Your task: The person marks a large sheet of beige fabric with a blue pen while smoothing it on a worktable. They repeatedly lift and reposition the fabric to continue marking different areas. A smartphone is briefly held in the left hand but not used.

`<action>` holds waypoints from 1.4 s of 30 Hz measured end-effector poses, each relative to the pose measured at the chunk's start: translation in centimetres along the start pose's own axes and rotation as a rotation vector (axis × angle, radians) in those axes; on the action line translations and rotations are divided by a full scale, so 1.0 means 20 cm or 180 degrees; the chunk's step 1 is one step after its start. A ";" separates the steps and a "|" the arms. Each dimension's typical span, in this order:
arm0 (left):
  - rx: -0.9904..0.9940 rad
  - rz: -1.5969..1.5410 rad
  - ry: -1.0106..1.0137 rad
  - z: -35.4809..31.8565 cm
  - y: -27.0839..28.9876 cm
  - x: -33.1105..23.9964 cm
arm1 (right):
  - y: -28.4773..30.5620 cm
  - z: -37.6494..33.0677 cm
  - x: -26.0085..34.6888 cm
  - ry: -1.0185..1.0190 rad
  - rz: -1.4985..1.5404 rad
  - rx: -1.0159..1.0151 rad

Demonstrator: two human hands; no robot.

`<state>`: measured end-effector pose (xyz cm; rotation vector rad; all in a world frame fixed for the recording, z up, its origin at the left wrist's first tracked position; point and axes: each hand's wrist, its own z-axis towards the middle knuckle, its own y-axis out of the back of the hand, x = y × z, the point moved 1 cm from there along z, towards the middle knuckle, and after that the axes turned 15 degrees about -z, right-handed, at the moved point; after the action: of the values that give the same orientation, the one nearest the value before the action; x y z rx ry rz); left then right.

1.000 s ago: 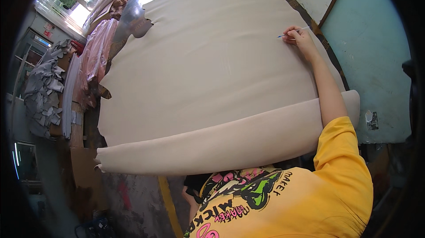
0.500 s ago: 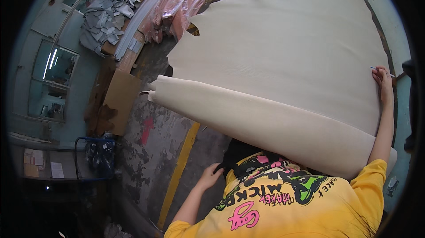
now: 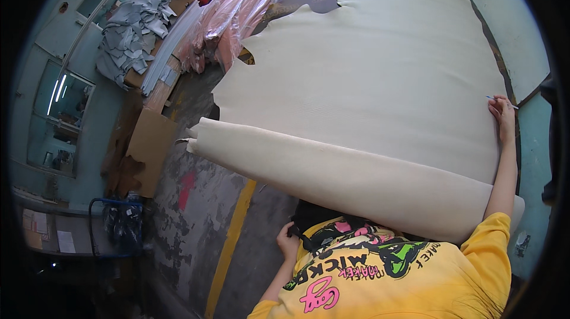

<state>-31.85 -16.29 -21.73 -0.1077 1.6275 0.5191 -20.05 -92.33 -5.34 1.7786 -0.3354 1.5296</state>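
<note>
A large pale beige hide (image 3: 380, 81) lies spread over the work surface, its near part rolled or folded over into a thick fold (image 3: 332, 170) in front of my body. My right hand (image 3: 504, 118) rests on the hide's right edge, its fingers closed round a thin white pen (image 3: 493, 98) that points to the left. Down by my waist, left of the yellow shirt, my left hand (image 3: 287, 243) is closed on black cloth (image 3: 300, 234); part of its fingers is hidden by the cloth.
Pink plastic-wrapped rolls (image 3: 228, 19) and a heap of grey leather scraps (image 3: 133, 31) lie at the far left. A cardboard sheet (image 3: 151, 147) leans near a blue-framed trolley (image 3: 92, 224). A yellow line (image 3: 234, 242) crosses the worn grey floor. A pale green wall (image 3: 534, 135) borders the right.
The view has shifted, so the hide appears lower and further left. My left hand has come closer in against the black cloth. The right hand still holds the pen at the hide's edge.
</note>
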 end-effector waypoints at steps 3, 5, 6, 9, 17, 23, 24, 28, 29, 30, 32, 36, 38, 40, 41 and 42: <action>0.1054 -0.0033 0.0340 0.04 0.02 0.08 | 0.02 -0.01 0.01 -0.0050 -0.0035 -0.0165; 0.1714 0.0554 0.1266 0.08 0.06 0.07 | 0.02 -0.01 0.01 -0.0051 -0.0014 -0.0092; 0.1834 0.0470 0.1128 0.11 0.06 0.04 | 0.01 -0.01 0.02 -0.0060 -0.0015 -0.0091; 0.2142 0.1015 0.0895 0.19 0.04 -0.07 | 0.00 -0.02 0.02 -0.0075 -0.0004 -0.0082; 0.1748 0.1370 0.0209 0.11 0.03 -0.35 | 0.00 -0.03 0.02 -0.0097 0.0054 -0.0095; 0.2035 0.1308 0.0319 0.10 0.17 -0.68 | 0.00 -0.03 0.02 -0.0081 0.0115 -0.0131; 0.2044 0.1293 0.0262 0.10 0.15 -0.72 | 0.00 -0.03 0.02 -0.0076 0.0125 -0.0147; 0.2165 0.1753 0.0162 0.06 0.10 -0.83 | 0.01 -0.03 0.01 -0.0118 0.0147 -0.0169; 0.2264 0.1951 0.0097 0.05 0.09 -0.84 | 0.01 -0.03 0.01 -0.0121 0.0154 -0.0140; 0.2216 0.1861 0.0075 0.05 0.09 -0.86 | 0.01 -0.02 0.00 -0.0111 0.0151 -0.0153; 0.2195 0.1804 0.0113 0.05 0.11 -0.89 | 0.02 -0.02 -0.01 -0.0096 0.0170 -0.0149; 0.2392 0.1754 -0.0036 0.07 0.15 -0.96 | 0.03 0.00 -0.03 -0.0090 0.0229 -0.0178; 0.2437 0.1973 -0.0090 0.07 0.14 -0.96 | 0.04 0.00 -0.04 -0.0075 0.0222 -0.0113; 0.2355 0.2042 -0.0295 0.04 0.11 -0.92 | 0.05 0.01 -0.05 -0.0063 0.0168 -0.0175; 0.2051 0.1799 -0.0242 0.03 0.09 -0.87 | 0.05 0.01 -0.05 -0.0072 0.0166 -0.0129; 0.1694 0.1533 -0.0306 0.03 0.06 -0.80 | 0.05 0.01 -0.05 -0.0064 0.0154 -0.0119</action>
<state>-29.64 -18.74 -6.04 0.7082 1.6456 0.4255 -20.87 -93.42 -5.90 1.7695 -0.4173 1.5300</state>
